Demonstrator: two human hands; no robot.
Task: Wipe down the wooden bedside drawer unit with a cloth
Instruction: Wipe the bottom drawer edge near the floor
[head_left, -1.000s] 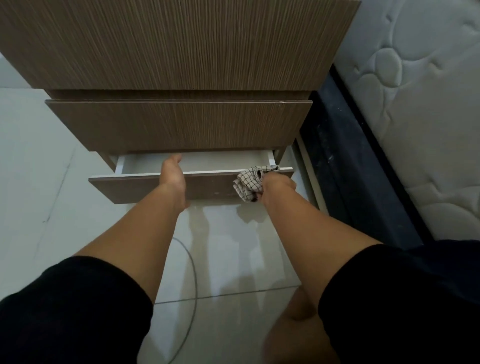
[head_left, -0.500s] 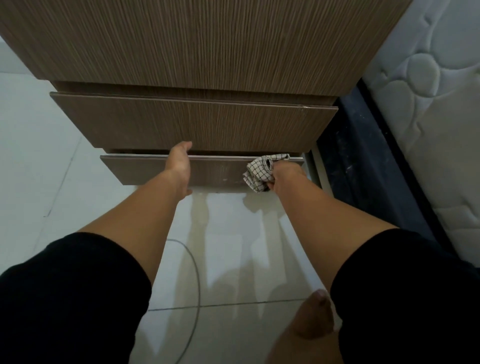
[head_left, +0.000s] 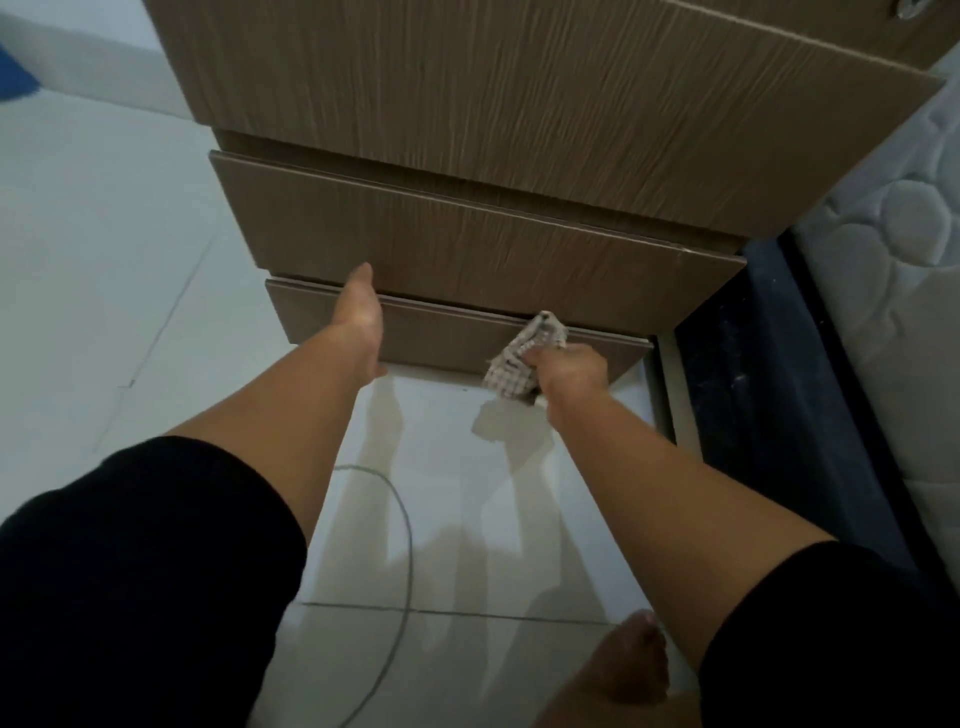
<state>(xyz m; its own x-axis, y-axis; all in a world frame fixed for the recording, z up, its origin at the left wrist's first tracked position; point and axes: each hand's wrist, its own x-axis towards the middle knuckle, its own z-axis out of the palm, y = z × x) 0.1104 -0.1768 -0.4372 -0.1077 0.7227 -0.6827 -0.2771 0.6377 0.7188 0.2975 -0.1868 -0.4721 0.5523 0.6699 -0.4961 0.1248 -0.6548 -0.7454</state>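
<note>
I see the wooden drawer unit (head_left: 519, 130) standing on the white tiled floor (head_left: 104, 260), its fronts facing me and their long edges running left to right, dipping a little toward the right. The bottom drawer (head_left: 441, 338) sits nearly flush under the middle one (head_left: 467, 244). My left hand (head_left: 358, 317) lies with its grip spread, fingers pointing up along the bottom drawer's front, fingertips at its top edge. My right hand (head_left: 571, 364) has its grip pressed together around the bunched checked cloth (head_left: 524, 353), which is held against the right part of the same drawer front, one corner poking up to its upper edge. Right of the unit runs a dark bed frame (head_left: 779, 389) with a white mattress (head_left: 893, 260), leaving only a narrow gap there. The floor to the left is open. A thin cable (head_left: 405, 545) curves across the tiles below my arms.
</note>
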